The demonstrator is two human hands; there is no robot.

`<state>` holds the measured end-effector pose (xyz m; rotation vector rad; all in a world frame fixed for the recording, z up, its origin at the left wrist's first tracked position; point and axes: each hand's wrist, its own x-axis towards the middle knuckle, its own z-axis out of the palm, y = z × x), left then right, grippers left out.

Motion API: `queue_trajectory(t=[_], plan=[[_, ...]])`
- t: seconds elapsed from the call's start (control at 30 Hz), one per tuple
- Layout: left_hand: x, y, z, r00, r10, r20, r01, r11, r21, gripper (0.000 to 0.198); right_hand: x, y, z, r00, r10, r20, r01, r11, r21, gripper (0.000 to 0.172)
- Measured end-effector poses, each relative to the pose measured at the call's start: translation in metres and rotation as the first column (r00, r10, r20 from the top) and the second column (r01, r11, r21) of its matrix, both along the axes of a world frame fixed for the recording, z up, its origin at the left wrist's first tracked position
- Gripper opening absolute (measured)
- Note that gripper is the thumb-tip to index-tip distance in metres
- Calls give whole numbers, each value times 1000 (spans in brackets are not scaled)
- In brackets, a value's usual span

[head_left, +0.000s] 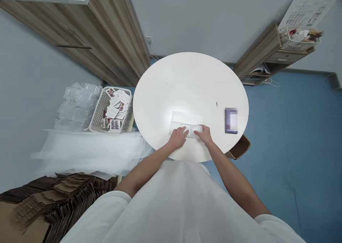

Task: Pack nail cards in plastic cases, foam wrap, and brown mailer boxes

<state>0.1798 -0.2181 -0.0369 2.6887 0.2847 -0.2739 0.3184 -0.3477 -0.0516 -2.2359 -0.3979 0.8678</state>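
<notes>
One white sheet [184,117], partly folded, lies toward the near edge of a round white tabletop [187,79]. Beyond it, the surface runs a long way to the far rim, beside the wall [192,19]. On the right, a wide stretch of white separates the sheet from a blurred purple item [231,120] close to the right rim. A white basket [100,107] of printed cards [114,107] stands just off the left rim. The left hand [177,138] lies on the fold, fingers spread, gripping nothing. The right hand [205,133], fingers bent, touches the sheet's right end; whether it pinches the layers cannot be told.
</notes>
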Motion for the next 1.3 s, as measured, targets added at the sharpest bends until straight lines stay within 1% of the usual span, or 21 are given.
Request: queue_trajectory(t=[0.07, 0.13, 0.2, 0.3, 0.33, 0.37, 0.4, 0.47, 0.53, 0.6, 0.67, 0.73, 0.83, 0.93, 1.0, 1.07, 1.1, 1.17, 1.2, 1.23, 1.3], plan=[[-2, 1, -1, 1000, -2, -3, 2, 1000, -1, 52, -7, -1, 3, 998, -56, 4, 56, 998, 20, 52], [-3, 1, -1, 1000, -1, -6, 1, 1000, 4, 53, -14, 0, 5, 995, -97, -37, 99, 993, 59, 52], [-3, 1, -1, 1000, 1, -6, -1, 1000, 5, 54, -18, 0, 7, 984, -150, -96, 159, 983, 90, 57], [-3, 1, -2, 1000, 3, 0, -3, 1000, -5, 55, -17, -1, 9, 946, -268, -181, 280, 959, 48, 74], [-4, 1, -2, 1000, 4, 2, -4, 1000, -9, 56, -15, -2, 9, 936, -288, -201, 298, 954, 23, 77], [-4, 1, -2, 1000, 5, 3, -5, 1000, -11, 56, -14, -4, 9, 933, -289, -213, 296, 955, -1, 75], [-4, 2, -2, 1000, 4, 5, -4, 1000, -12, 56, -12, -5, 9, 936, -278, -217, 280, 960, -22, 70], [-6, 3, -2, 1000, -3, 7, 4, 1000, -12, 57, -9, -6, 9, 947, -251, -201, 246, 968, -49, 52], [-7, 2, -2, 1000, -23, 8, 23, 1000, -12, 58, -7, -6, 9, 954, -246, -173, 240, 969, -56, 36], [-8, 0, -2, 999, -44, 3, 45, 999, -15, 59, -6, -4, 11, 953, -257, -161, 253, 966, -45, 27], [-7, -4, -2, 998, -60, -1, 60, 998, -21, 60, -7, 1, 13, 955, -242, -171, 242, 970, -22, 20], [-5, -7, -2, 998, -70, 1, 70, 997, -28, 60, -10, 6, 17, 960, -193, -202, 202, 979, 21, 16], [-4, -9, -1, 997, -82, 17, 82, 995, -53, 60, -14, 12, 21, 962, -72, -262, 97, 992, 85, 15], [-6, -7, 0, 996, -49, 70, 56, 994, -92, 62, -16, 15, 25, 950, 17, -312, 16, 995, 102, 14], [-9, -6, 1, 991, -54, 121, 65, 994, -89, 62, -14, 15, 26, 938, 55, -343, -16, 993, 113, 18], [-11, -6, 3, 983, -111, 149, 120, 991, -53, 60, -12, 13, 26, 939, 112, -325, -81, 991, 107, 23], [-11, -6, 3, 979, -143, 146, 148, 988, -30, 58, -10, 12, 26, 950, 156, -271, -137, 987, 87, 24], [-12, -6, 4, 978, -175, 118, 176, 984, 6, 53, -8, 8, 26, 958, 278, -75, -278, 960, 17, 28], [-11, -5, 4, 979, -176, 103, 176, 984, 15, 51, -8, 6, 26, 937, 348, 39, -347, 938, -26, 32], [-11, -5, 4, 980, -175, 92, 174, 985, 16, 50, -8, 3, 26, 898, 417, 138, -411, 909, -70, 39], [-12, -4, 3, 982, -169, 85, 170, 985, -7, 48, -10, -1, 25, 801, 539, 260, -515, 842, -159, 53]])
